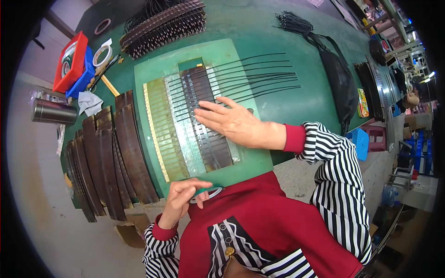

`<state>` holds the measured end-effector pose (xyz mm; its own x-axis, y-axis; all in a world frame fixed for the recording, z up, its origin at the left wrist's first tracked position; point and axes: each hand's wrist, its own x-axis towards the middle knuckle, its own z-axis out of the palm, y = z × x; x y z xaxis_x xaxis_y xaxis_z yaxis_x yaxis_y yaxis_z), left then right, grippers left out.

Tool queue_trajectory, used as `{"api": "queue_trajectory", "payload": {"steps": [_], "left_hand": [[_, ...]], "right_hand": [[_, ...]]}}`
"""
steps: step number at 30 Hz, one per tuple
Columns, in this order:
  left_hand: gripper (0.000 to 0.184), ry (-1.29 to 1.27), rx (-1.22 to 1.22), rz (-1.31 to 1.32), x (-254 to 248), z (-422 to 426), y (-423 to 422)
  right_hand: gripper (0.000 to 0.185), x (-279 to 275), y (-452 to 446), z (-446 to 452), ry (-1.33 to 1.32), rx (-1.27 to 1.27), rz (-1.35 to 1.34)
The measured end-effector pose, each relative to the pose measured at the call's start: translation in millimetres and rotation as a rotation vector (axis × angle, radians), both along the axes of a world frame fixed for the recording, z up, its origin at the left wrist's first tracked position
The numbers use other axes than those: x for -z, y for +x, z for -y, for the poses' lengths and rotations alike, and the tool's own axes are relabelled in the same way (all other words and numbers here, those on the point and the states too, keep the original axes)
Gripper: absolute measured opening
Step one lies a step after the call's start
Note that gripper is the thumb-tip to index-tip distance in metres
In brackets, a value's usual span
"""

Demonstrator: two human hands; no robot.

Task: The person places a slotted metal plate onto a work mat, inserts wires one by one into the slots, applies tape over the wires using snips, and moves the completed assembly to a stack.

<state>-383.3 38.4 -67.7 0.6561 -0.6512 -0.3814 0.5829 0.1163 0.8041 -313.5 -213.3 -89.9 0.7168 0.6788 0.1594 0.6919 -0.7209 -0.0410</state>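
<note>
My right hand (234,121) lies with its fingers spread over a dark brown strip (215,150) in a slotted jig (162,125) on a light green board (250,162). Thin black wires (273,74) cross the strip and jig and stick out to the right; some pass beside my fingertips. At the board's near edge, my left hand (178,197) is curled around a green and white roll of tape (211,192). Part of the roll shows beyond the fingers.
Dark brown strips (125,153) lie left of the board. Wired strips (167,28) are stacked behind it. A red bin (65,60), blue bin (83,76) and steel cup (53,112) stand at left. A black bag (338,78) and loose wires (294,22) are at right.
</note>
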Motion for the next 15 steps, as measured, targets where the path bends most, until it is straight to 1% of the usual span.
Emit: {"api": "queue_trajectory", "payload": {"steps": [2,5,10,11,13,15], "left_hand": [[0.035,0.021,-0.048,-0.045,-1,4,-1],[0.032,0.13,-0.123,-0.233,-9,8,2],[0.039,0.175,-0.113,-0.337,-37,17,2],[0.039,0.168,-0.064,-0.376,-40,18,2],[0.041,0.148,0.003,-0.463,-42,16,0],[0.041,0.132,-0.041,-0.525,-43,17,-5]], "right_hand": [[0.049,-1,-7,0,-0.01,-0.009,0.019],[0.048,-1,-9,0,-0.021,-0.018,0.047],[0.047,8,-5,4,-0.012,-0.043,0.118],[0.046,8,-3,3,-0.004,-0.069,0.137],[0.047,-7,5,8,0.065,-0.091,0.074],[0.048,-24,13,12,0.173,-0.03,0.067]]}}
